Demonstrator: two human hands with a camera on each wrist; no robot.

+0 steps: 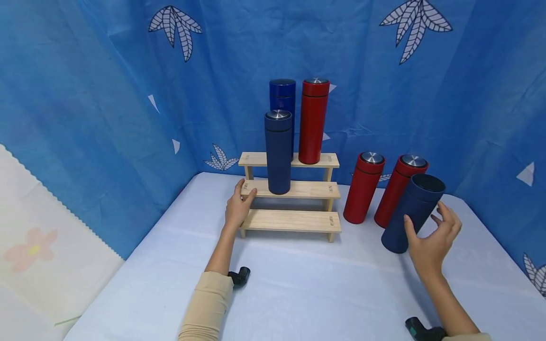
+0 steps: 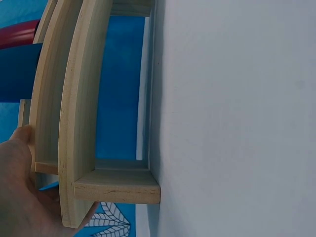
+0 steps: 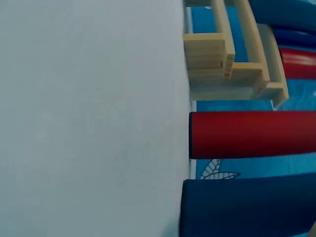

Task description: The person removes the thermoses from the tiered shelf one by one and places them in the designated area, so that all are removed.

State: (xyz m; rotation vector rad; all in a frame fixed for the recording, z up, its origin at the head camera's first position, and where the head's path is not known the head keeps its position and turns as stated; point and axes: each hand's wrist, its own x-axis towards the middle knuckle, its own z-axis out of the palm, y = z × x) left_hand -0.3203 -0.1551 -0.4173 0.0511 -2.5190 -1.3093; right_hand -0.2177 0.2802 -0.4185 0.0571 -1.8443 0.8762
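My left hand (image 1: 237, 208) grips the left end of a three-step wooden display stand (image 1: 292, 220), its thumb at the middle step's front edge. The left wrist view shows the fingers partly hidden behind the stand (image 2: 79, 113). On the right, my right hand (image 1: 435, 241) is spread beside a navy bottle (image 1: 410, 213): the thumb overlaps its front and the fingertips are at its right edge. That navy bottle (image 3: 242, 205) stands on the table. Another navy bottle (image 1: 278, 156) with a silver lid top stands on the middle step.
A glossy blue bottle (image 1: 282, 94) and a red bottle (image 1: 313, 123) stand on the top step. Two more red bottles, one nearer the stand (image 1: 363, 192) and one behind the navy bottle (image 1: 394, 194), are on the white table (image 1: 315, 293). Blue patterned cloth (image 1: 239, 57) hangs behind.
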